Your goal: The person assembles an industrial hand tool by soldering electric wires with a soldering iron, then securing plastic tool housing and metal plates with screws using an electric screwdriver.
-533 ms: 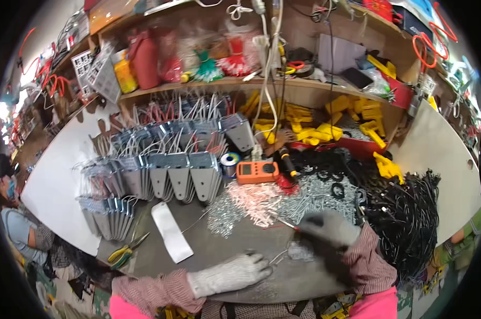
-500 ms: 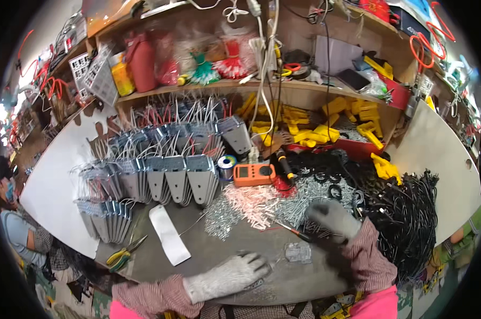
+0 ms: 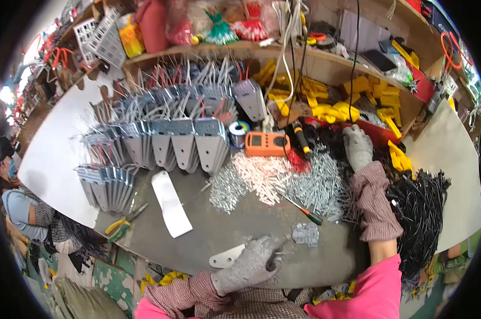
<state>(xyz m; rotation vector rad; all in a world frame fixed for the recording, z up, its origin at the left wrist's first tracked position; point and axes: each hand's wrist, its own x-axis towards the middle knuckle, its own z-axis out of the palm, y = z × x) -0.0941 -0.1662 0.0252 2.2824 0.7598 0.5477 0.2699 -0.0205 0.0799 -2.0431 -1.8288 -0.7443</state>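
My left hand (image 3: 251, 264), in a grey knitted glove, is near the table's front edge. Its fingers are curled around a flat grey metal plate (image 3: 226, 257), whose rounded end with small holes sticks out to the left. My right hand (image 3: 358, 147), also gloved, reaches to the back right, over a heap of black parts (image 3: 325, 139). Its fingers are bent down and their tips are hidden, so its grip does not show. Between the hands lie a small clear plastic block (image 3: 305, 234) and a screwdriver with a green-black handle (image 3: 314, 217).
Stacked grey metal brackets (image 3: 211, 149) with wires fill the back left. Piles of silver screws (image 3: 317, 183) and pale pink tubes (image 3: 262, 173) lie mid-table, before an orange meter (image 3: 267, 144). Black cables (image 3: 419, 223) heap at right. Pliers (image 3: 124, 223) and a white strip (image 3: 171, 204) lie left.
My right hand has moved from above the screws to the black heap farther back. My left hand has shifted nearer the front edge, and the metal plate now shows beside it. The view has shifted.
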